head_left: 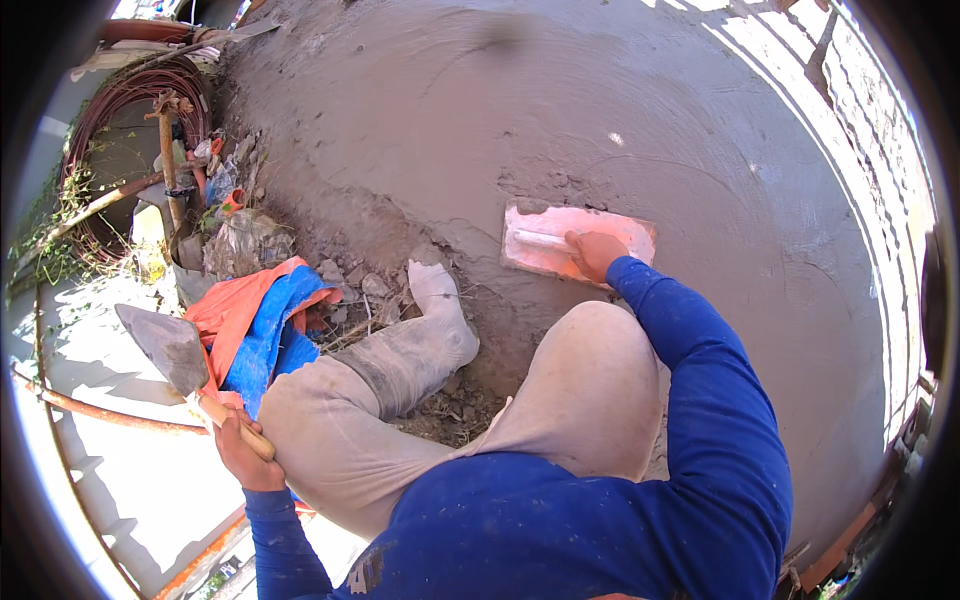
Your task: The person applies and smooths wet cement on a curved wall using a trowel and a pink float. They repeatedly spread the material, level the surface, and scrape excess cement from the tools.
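Observation:
My right hand (594,254) is closed round the handle of a rectangular plastering float (625,232), its pinkish face smeared with mortar. The float lies flat on the wet grey cement (720,250), near its rough edge, with a small ridge of mortar along its far side. Out to the left, my left hand (245,450) grips the wooden handle of a pointed trowel (165,345). The trowel's cement-coated blade points away to the upper left, held in the air beside my left knee.
An orange and blue tarp (262,315) lies by my left leg. Beyond it are rubble (370,285), a wooden stake (168,165) and a coil of dark red tubing (135,90). A shovel blade (250,30) rests at the far left. A barred fence (900,130) casts striped light at right.

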The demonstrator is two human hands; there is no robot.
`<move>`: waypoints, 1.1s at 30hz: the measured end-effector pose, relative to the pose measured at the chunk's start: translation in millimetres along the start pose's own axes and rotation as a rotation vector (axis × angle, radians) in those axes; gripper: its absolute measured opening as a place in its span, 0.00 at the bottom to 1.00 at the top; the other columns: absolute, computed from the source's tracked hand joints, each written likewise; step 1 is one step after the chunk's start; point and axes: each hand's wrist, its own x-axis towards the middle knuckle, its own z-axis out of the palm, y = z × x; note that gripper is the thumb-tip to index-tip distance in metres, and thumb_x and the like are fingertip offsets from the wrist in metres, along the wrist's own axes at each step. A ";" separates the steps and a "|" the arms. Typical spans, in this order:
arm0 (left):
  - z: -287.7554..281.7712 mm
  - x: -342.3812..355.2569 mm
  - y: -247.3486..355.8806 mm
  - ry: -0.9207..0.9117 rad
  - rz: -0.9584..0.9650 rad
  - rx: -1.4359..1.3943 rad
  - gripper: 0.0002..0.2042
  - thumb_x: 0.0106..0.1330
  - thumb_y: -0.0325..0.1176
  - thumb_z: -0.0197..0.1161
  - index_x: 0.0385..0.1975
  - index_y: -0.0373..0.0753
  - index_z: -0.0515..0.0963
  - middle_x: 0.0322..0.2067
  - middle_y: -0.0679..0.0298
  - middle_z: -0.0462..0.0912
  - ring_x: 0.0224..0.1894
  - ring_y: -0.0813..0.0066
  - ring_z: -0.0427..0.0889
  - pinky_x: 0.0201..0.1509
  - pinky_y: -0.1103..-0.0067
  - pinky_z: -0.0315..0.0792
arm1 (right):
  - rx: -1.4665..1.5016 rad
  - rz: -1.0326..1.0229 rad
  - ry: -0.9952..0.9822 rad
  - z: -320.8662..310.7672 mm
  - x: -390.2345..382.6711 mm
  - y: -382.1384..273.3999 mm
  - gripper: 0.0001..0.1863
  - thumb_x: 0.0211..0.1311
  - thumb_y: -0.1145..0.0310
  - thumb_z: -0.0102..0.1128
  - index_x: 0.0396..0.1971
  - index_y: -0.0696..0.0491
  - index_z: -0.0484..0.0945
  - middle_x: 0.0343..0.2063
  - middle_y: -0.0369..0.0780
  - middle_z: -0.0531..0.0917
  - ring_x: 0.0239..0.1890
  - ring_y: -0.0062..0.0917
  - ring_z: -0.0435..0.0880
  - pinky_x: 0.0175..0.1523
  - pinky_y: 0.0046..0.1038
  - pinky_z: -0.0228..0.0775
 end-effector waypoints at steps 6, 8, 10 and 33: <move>-10.5 0.3 -8.0 0.033 -0.054 -0.007 0.14 0.74 0.34 0.55 0.56 0.39 0.72 0.32 0.68 0.72 0.34 0.80 0.69 0.43 0.79 0.67 | -0.149 -0.043 -0.282 -8.0 -84.4 39.0 0.17 0.72 0.53 0.58 0.49 0.51 0.75 0.35 0.50 0.88 0.42 0.51 0.89 0.48 0.50 0.79; -3.7 -4.2 -3.3 0.061 -0.057 -0.006 0.14 0.74 0.35 0.54 0.55 0.39 0.72 0.32 0.68 0.71 0.35 0.80 0.69 0.43 0.79 0.67 | -0.184 -0.057 -0.329 -3.8 -99.9 42.8 0.19 0.73 0.50 0.57 0.47 0.51 0.75 0.35 0.49 0.88 0.41 0.51 0.89 0.47 0.50 0.79; -2.9 -5.4 -0.8 0.051 -0.050 0.000 0.13 0.74 0.35 0.54 0.54 0.39 0.72 0.32 0.68 0.71 0.34 0.80 0.69 0.43 0.79 0.66 | -0.202 -0.108 -0.310 4.2 -102.3 43.6 0.20 0.73 0.48 0.57 0.46 0.50 0.75 0.35 0.48 0.88 0.40 0.50 0.89 0.46 0.49 0.79; -21.9 -3.2 -11.2 0.166 -0.142 0.032 0.08 0.74 0.38 0.55 0.45 0.42 0.73 0.30 0.69 0.70 0.33 0.80 0.67 0.41 0.79 0.65 | -0.122 -0.010 0.007 -52.2 161.7 -93.8 0.19 0.71 0.66 0.57 0.61 0.48 0.77 0.43 0.47 0.90 0.49 0.44 0.89 0.52 0.47 0.81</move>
